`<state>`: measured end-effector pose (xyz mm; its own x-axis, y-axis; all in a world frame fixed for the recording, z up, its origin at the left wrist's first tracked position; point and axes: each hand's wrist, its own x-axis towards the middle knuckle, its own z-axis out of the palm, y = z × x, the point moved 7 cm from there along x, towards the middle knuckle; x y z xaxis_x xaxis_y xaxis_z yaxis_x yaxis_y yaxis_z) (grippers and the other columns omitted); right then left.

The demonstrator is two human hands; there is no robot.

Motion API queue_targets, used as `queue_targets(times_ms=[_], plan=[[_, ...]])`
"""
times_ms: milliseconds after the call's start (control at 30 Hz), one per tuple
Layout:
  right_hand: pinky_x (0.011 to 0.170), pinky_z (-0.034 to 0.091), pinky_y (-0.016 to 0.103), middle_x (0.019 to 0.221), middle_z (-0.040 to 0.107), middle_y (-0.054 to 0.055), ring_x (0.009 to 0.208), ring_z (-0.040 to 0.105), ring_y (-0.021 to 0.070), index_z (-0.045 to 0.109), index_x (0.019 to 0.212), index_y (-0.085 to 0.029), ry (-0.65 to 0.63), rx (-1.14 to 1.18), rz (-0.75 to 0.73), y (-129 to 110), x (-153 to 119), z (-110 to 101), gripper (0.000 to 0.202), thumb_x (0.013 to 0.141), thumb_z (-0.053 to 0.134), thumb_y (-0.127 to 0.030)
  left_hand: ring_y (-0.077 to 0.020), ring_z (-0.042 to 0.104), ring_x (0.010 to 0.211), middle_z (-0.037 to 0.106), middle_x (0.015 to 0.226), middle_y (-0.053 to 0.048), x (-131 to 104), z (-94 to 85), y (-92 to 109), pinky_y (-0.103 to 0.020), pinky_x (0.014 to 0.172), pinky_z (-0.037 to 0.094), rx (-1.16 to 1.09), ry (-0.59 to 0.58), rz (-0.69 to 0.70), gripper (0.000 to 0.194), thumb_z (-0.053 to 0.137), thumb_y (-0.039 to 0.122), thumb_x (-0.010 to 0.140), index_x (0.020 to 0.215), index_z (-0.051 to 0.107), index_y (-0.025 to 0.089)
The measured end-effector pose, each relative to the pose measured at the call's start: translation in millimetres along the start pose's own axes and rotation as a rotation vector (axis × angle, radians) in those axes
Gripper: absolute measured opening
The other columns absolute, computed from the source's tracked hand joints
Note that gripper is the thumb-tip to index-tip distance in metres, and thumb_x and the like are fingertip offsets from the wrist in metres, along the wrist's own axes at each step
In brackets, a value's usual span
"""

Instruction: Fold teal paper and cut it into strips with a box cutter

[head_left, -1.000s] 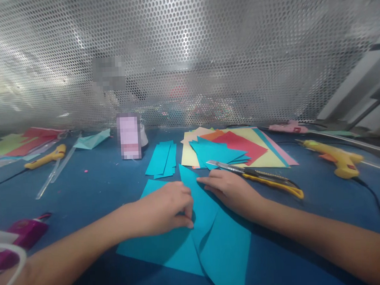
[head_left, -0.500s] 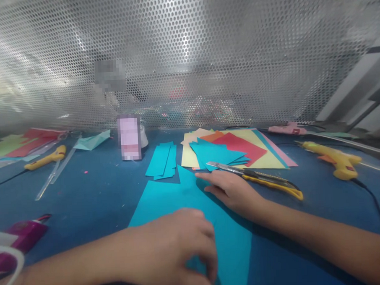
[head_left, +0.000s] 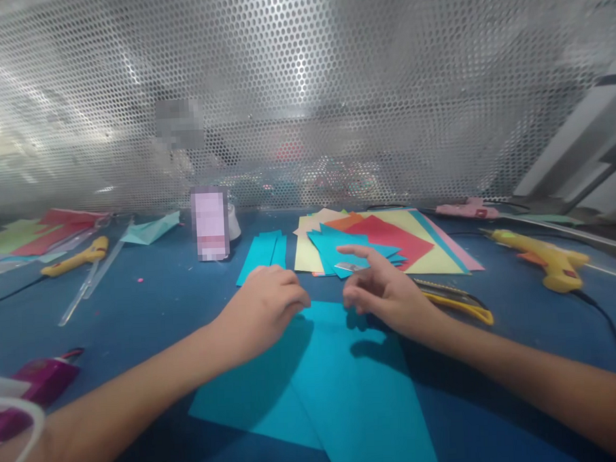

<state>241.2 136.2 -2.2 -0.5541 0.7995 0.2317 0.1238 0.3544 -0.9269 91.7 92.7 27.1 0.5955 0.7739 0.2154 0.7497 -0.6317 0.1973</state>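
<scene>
Blue paper (head_left: 366,385) lies on the blue table in front of me, with overlapping edges running down its middle. My left hand (head_left: 270,301) is over its upper left edge, fingers curled together; what they pinch, if anything, is hidden. Over the upper right part hovers my right hand (head_left: 379,286), index finger stretched out and fingers apart, holding nothing. Beneath and behind the right hand rests a cutter knife (head_left: 459,306) with a yellow handle. Narrow blue strips (head_left: 261,255) lie just beyond the left hand.
Coloured sheets (head_left: 405,244) with blue pieces on top lie beyond my right hand. Yellow glue guns (head_left: 557,261) stand at both sides, a purple tool (head_left: 44,382) at left. A phone-like object (head_left: 210,225) leans near a perforated metal screen (head_left: 302,88).
My left hand has moved forward to the paper's far edge. The right hand has lifted and opened slightly. The blue paper has shifted nearer and turned, showing overlapping edges.
</scene>
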Motion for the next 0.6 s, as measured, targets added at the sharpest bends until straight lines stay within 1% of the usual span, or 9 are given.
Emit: queue_targets(times_ms=[67,100,167,267,333,400,500,600], plan=[[0.054,0.049,0.027,0.071,0.063,0.0,0.057,0.058,0.0142,0.033,0.131,-0.018,-0.002,0.082,0.042,4,2,-1,0.054,0.09,0.052,-0.048,-0.0196,0.057,0.085,0.064,0.089,-0.004,1,0.7,-11,-0.033,0.076,0.043,-0.082,-0.023,-0.069,0.016,0.048,0.012,0.092,0.087,0.062,0.018],[0.056,0.05,0.028,0.072,0.064,0.001,0.06,0.06,0.0147,0.035,0.13,-0.018,0.003,0.088,0.047,5,3,-2,0.052,0.091,0.05,-0.049,-0.0196,0.056,0.086,0.063,0.09,-0.004,1,1.8,-15,-0.032,0.076,0.043,-0.117,-0.043,-0.105,0.013,0.05,0.013,0.092,0.087,0.061,0.017],[0.059,0.051,0.029,0.075,0.066,0.003,0.065,0.062,0.0155,0.04,0.127,-0.018,0.021,0.057,0.05,6,3,-4,0.047,0.092,0.048,-0.049,-0.0211,0.055,0.091,0.062,0.095,-0.004,0,6.4,-18,-0.032,0.077,0.043,-0.174,-0.109,-0.144,0.006,0.057,0.023,0.091,0.092,0.059,0.018],[0.059,0.051,0.029,0.076,0.066,0.003,0.064,0.062,0.0153,0.043,0.125,-0.019,0.048,0.01,0.054,8,3,-5,0.044,0.094,0.045,-0.05,-0.0241,0.053,0.095,0.06,0.103,-0.005,-4,17.0,-10,-0.033,0.077,0.042,-0.223,-0.254,-0.112,0.038,0.071,0.045,0.08,0.104,0.057,0.019],[0.058,0.051,0.029,0.075,0.065,0.002,0.063,0.062,0.0151,0.044,0.125,-0.019,0.054,-0.002,0.061,9,2,-5,0.044,0.094,0.044,-0.051,-0.0252,0.052,0.096,0.057,0.105,-0.006,-7,22.7,-5,-0.032,0.076,0.042,-0.233,-0.325,-0.095,0.049,0.074,0.053,0.074,0.106,0.056,0.02],[0.059,0.051,0.029,0.075,0.065,0.002,0.062,0.062,0.0149,0.044,0.124,-0.019,0.048,-0.004,0.066,10,1,-3,0.045,0.093,0.045,-0.051,-0.025,0.05,0.096,0.054,0.105,-0.007,-10,26.0,-2,-0.032,0.075,0.042,-0.251,-0.36,-0.112,0.049,0.073,0.053,0.075,0.106,0.054,0.019],[0.06,0.051,0.029,0.075,0.065,0.002,0.063,0.062,0.015,0.044,0.123,-0.02,0.04,0.001,0.068,9,0,-2,0.045,0.092,0.046,-0.053,-0.0235,0.049,0.094,0.053,0.103,-0.006,-12,27.7,-2,-0.03,0.074,0.041,-0.303,-0.378,-0.157,0.047,0.075,0.05,0.073,0.1,0.052,0.019],[0.064,0.052,0.032,0.078,0.067,0.003,0.067,0.064,0.0173,0.044,0.122,-0.021,0.055,0.108,0.088,9,2,-6,0.049,0.09,0.046,-0.059,-0.0198,0.05,0.086,0.055,0.096,-0.002,-11,27.6,-7,-0.028,0.069,0.039,-0.394,-0.365,-0.226,0.038,0.075,0.042,0.073,0.093,0.052,0.02]])
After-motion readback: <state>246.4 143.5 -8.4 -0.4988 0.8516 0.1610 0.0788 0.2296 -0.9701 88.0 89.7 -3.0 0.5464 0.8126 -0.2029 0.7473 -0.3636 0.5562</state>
